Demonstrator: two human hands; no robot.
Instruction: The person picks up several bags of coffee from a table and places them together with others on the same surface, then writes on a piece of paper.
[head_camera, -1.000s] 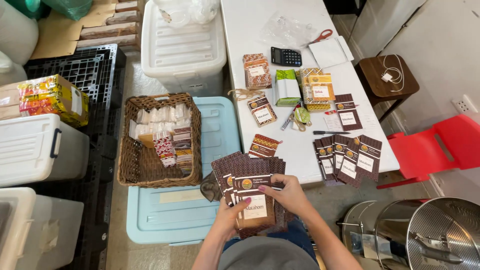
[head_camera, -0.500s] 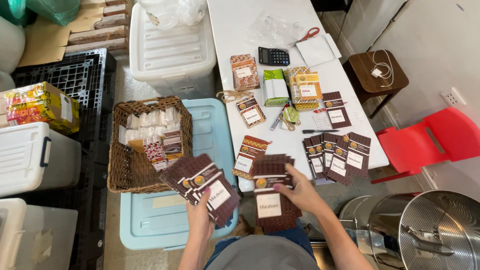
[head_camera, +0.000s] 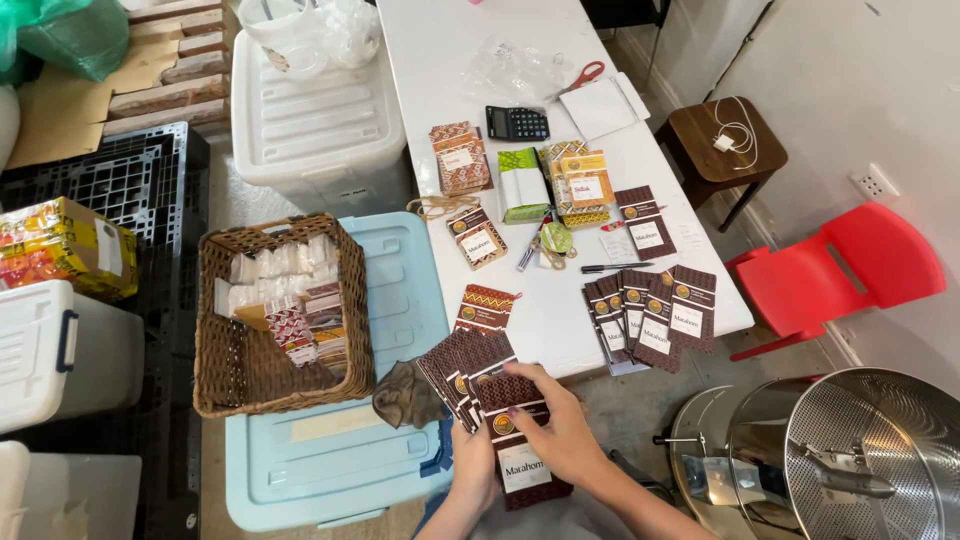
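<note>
Right hand (head_camera: 560, 440) grips dark brown patterned flat packets with pale labels (head_camera: 500, 415), fanned stack, low over lap at near edge of white bench (head_camera: 560, 320). Left hand (head_camera: 475, 470) supports stack from beneath, closed on it. Sorted so far, judging by layout: overlapping row of same packets (head_camera: 655, 315) on bench. Brown wicker basket (head_camera: 270, 320) to left holds more wrapped goods.

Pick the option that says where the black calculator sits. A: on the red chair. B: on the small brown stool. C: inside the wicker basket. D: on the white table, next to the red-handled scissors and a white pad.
D: the black calculator lies flat on the white table, with the red-handled scissors and a white pad just to its right.
</note>
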